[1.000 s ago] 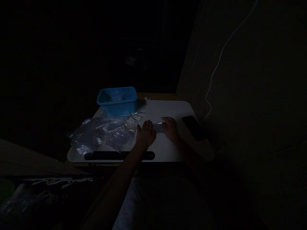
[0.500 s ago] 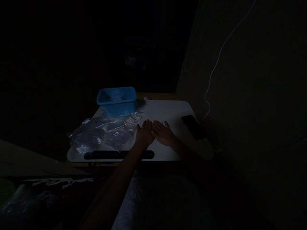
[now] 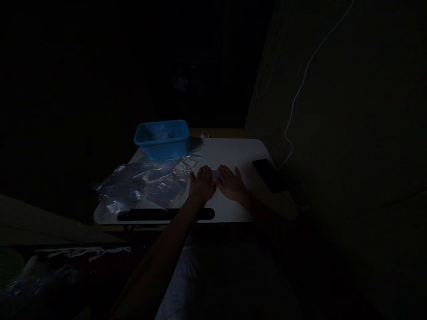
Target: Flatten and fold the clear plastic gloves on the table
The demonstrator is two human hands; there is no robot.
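Note:
My left hand [image 3: 202,184] lies flat, palm down, on the white tabletop [image 3: 230,151], its fingers stretched out away from me. Beside it, my right hand [image 3: 231,183] is also flat, fingers extended, with its thumb close to the left hand. Between the two hands shows a small pale, slightly shiny patch [image 3: 215,174], perhaps clear plastic; the dark hides its outline. Crumpled clear plastic bags [image 3: 163,189] spread over the table just left of my left hand.
A blue plastic basket [image 3: 165,149] stands at the table's back left, with something clear inside. A dark phone [image 3: 266,174] lies at the right edge, near a white cable [image 3: 293,102] along the wall. A black slot strip [image 3: 143,215] runs along the front edge.
My right hand has slid a little to the right, opening a gap between the fingers of both hands. My left hand has stayed nearly in place.

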